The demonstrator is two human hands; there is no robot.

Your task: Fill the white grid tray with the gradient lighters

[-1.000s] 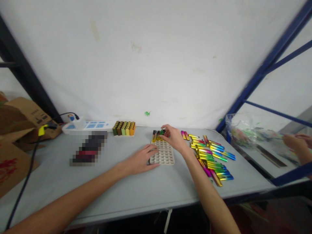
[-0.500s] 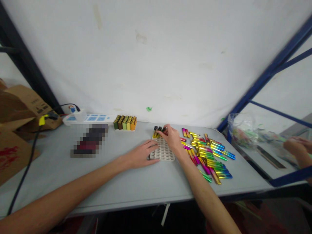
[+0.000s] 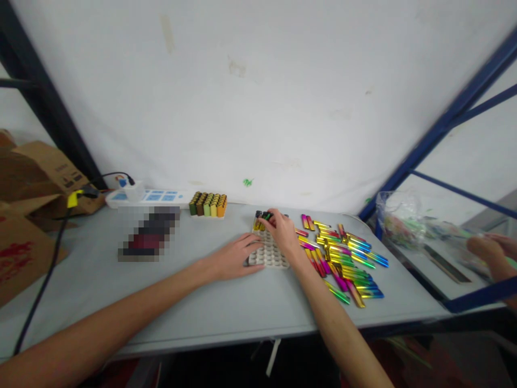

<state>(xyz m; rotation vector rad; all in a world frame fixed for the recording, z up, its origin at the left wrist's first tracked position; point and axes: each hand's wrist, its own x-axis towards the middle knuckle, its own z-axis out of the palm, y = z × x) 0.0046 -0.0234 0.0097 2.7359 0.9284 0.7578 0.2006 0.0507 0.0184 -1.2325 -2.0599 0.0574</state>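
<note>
A white tray with rows of holes lies on the table in front of me. My left hand holds its left side, fingers spread over the edge and thumb at the near corner. At the tray's far end my right hand is closed in a pinch on a lighter, mostly hidden by the fingers; a bit of green shows there. Beside those fingers, a few dark-topped golden lighters stand upright in the far row. To the right of the tray lies a loose spread of shiny, rainbow-coloured lighters.
A second tray full of upright lighters stands near the wall. Left of it are a power strip, a blurred-out dark object and cardboard boxes. Beyond the blue frame are a plastic bag and another person's hand.
My right hand has shifted slightly left and down at the tray's far end, its fingers still pinched. My left hand and the tray stay in place. The view has moved slightly.
</note>
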